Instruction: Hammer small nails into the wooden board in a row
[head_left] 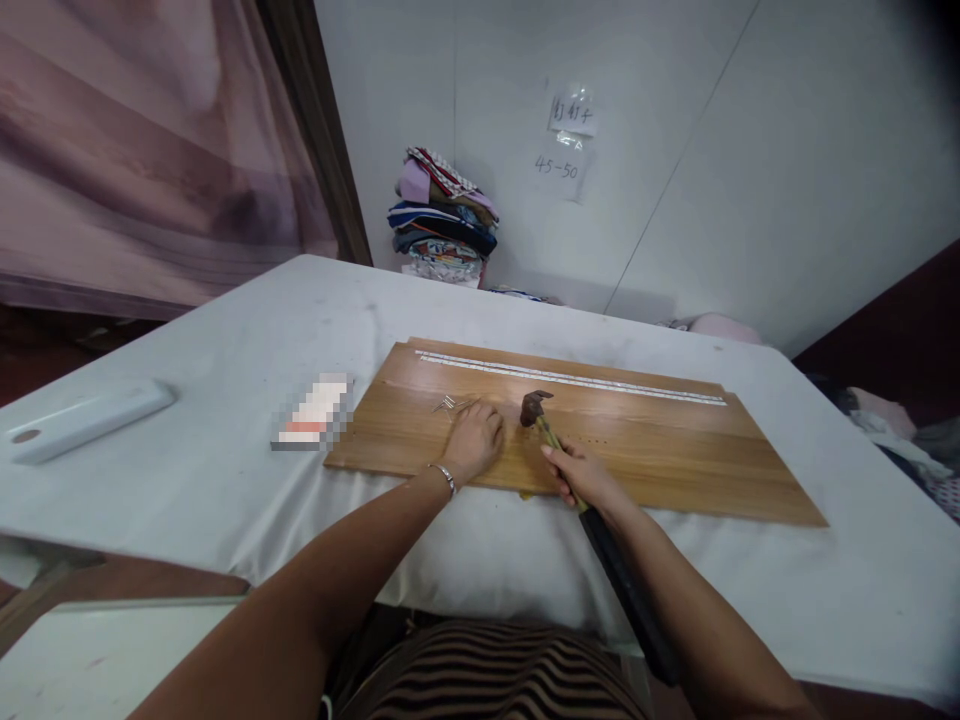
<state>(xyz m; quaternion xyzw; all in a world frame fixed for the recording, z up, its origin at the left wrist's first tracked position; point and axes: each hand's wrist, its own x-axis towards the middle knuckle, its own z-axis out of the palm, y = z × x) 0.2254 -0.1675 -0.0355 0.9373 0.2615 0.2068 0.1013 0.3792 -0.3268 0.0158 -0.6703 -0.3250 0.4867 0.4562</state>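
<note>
In the head view my right hand (576, 472) grips a claw hammer (604, 550) by the yellow-green shaft close below the head. Its rusty head is just over a brown wooden board (697, 450), and the black grip slants back under my forearm. My left hand (475, 440), with a bracelet at the wrist, rests on the board left of the hammer, its fingers curled down. Whether they pinch anything is hidden. Several loose nails (448, 403) lie beside the left fingertips. A row of small dark marks shows on the board right of the hammer head.
Two white strips (570, 377) run along the board's far part. A white-covered table (225, 330) bears the board, a pixelated phone-like object (313, 412) and a white plastic piece (90, 418). Folded clothes (444, 215) are stacked against the wall, which carries paper notes (566, 150).
</note>
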